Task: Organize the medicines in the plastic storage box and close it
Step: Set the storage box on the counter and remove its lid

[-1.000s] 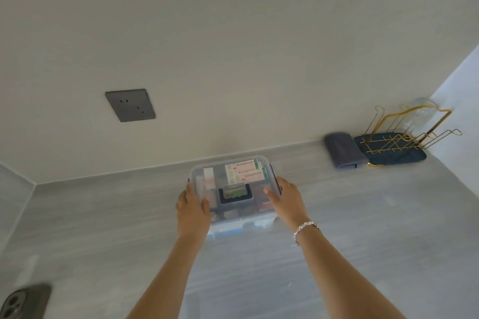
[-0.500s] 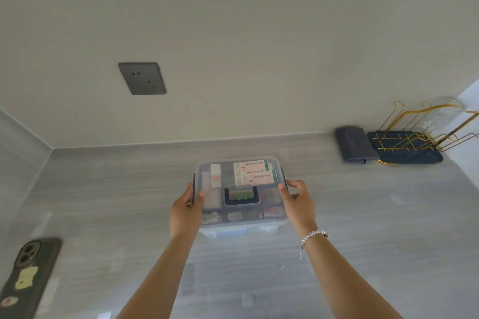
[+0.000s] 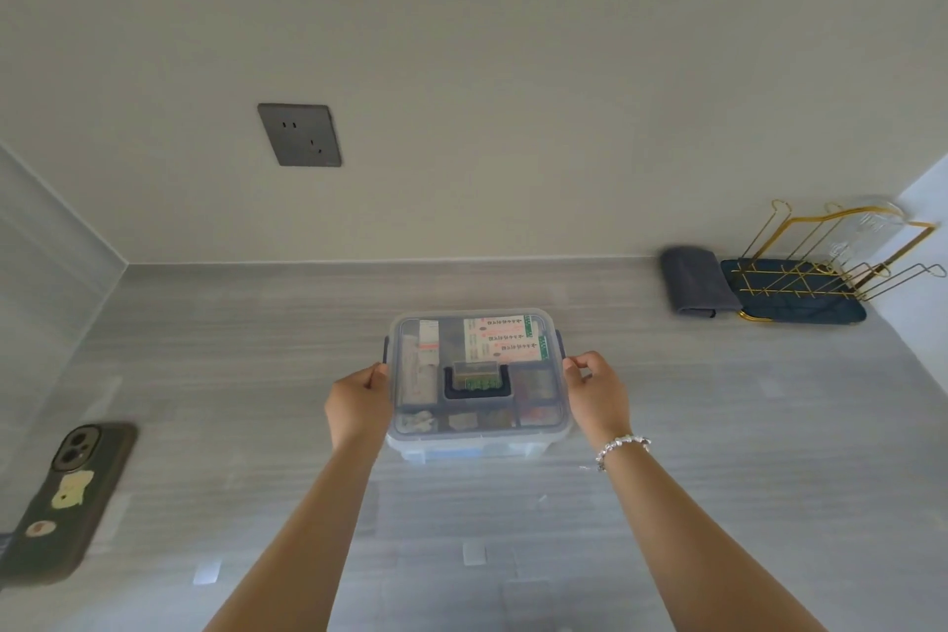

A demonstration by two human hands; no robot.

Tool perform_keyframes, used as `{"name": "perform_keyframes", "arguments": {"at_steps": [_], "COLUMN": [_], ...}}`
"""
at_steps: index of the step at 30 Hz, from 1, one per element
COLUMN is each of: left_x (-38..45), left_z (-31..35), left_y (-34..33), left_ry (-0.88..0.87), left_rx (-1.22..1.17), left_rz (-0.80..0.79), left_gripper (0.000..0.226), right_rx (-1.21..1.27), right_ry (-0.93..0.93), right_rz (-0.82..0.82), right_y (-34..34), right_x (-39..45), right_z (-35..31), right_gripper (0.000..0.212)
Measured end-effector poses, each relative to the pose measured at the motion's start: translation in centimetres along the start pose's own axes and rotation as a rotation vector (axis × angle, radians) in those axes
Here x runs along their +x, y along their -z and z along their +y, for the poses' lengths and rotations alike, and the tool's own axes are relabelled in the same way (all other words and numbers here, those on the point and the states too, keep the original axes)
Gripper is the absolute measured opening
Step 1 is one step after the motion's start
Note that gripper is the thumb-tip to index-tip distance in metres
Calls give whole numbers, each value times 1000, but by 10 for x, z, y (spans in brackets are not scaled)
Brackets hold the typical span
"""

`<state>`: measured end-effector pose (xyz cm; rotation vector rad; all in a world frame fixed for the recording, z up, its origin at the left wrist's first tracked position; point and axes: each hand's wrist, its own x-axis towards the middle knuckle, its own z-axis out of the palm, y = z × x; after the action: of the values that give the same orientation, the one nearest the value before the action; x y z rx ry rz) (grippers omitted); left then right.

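A clear plastic storage box (image 3: 479,436) sits on the grey counter with its lid on. Through the lid I see medicine packets, among them white-and-green boxes (image 3: 502,339), and a dark folded handle (image 3: 478,382) lies on top. My left hand (image 3: 359,403) grips the box's left side near the dark side latch. My right hand (image 3: 595,393), with a beaded bracelet at the wrist, grips the right side by the other latch. The fingers of both hands curl against the box's edges.
A phone in a dark case (image 3: 64,498) lies at the counter's left edge. At the back right stand a folded grey cloth (image 3: 692,280) and a gold wire rack on a dark tray (image 3: 810,287). A grey wall socket (image 3: 300,135) is above.
My hands slid from the lid's top to the two sides of the box by the latches. The camera view shifted, bringing more of the phone into sight.
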<state>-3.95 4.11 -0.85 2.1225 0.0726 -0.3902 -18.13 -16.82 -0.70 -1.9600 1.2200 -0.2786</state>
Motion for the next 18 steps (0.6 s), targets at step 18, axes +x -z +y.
{"name": "perform_keyframes", "arguments": {"at_steps": [18], "left_x": [-9], "left_z": [-2], "left_y": [-17], "left_ry": [-12], "left_rx": [-73], "left_rz": [200], "left_gripper": [38], "right_rx": [-38], "right_ry": [18], "right_rz": [119], "right_y": [-18], "right_x": [-3], "right_z": [8], "right_gripper": [25]}}
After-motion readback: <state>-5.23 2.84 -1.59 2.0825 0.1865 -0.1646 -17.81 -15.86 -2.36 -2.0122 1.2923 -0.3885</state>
